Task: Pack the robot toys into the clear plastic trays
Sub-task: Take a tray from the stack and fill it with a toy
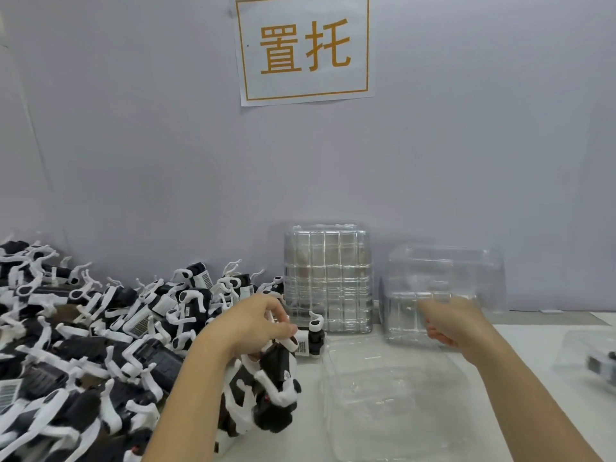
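My left hand [256,323] pinches the white leg of a black-and-white robot toy [273,385], which hangs below it at the right edge of a big pile of the same toys [83,345]. My right hand [456,323] grips the lower edge of a clear plastic tray [443,278], blurred and lifted off the table. Another clear tray [393,401] lies flat on the table between my forearms. A stack of clear trays [328,278] leans upright against the wall behind it.
One robot toy [311,338] stands alone in front of the upright stack. At the far right edge a clear tray [590,358] holds a toy. A grey wall with a paper sign [305,48] closes the back of the white table [546,331].
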Available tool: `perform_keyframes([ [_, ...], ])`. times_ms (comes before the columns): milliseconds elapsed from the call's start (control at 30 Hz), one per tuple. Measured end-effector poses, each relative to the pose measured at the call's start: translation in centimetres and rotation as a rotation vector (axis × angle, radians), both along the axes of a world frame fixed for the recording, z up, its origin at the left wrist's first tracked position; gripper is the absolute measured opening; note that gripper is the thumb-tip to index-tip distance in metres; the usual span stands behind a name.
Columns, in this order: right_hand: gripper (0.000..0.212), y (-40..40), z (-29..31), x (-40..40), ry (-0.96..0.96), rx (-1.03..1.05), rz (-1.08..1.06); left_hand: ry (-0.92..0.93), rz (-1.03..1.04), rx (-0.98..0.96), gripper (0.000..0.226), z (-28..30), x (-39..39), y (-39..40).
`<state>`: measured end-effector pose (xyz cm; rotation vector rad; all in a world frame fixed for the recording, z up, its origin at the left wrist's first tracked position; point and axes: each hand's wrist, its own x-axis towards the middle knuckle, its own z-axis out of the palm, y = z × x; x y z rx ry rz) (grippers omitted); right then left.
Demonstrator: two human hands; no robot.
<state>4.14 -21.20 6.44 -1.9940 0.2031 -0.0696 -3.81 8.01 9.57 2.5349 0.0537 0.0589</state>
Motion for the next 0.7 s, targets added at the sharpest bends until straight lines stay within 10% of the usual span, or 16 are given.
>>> perform_keyframes([
  [233,0.031,1.8,2.4,-1.2,-0.093,-0.557,0.114,-0.118,0.194,0.002,0.018,0.2,0.2,-0.1],
  [533,0.054,10.6,1.7,-5.2,-0.191,-0.264,0.634,-0.277,0.116,0.102,0.007,0.8,0.1,-1.7],
  [700,0.033,11.5,0.7,-5.2,-0.163,0.044,0.772,-0.426,-0.103,-0.203,0.007,2.3,-0.1,-2.7],
])
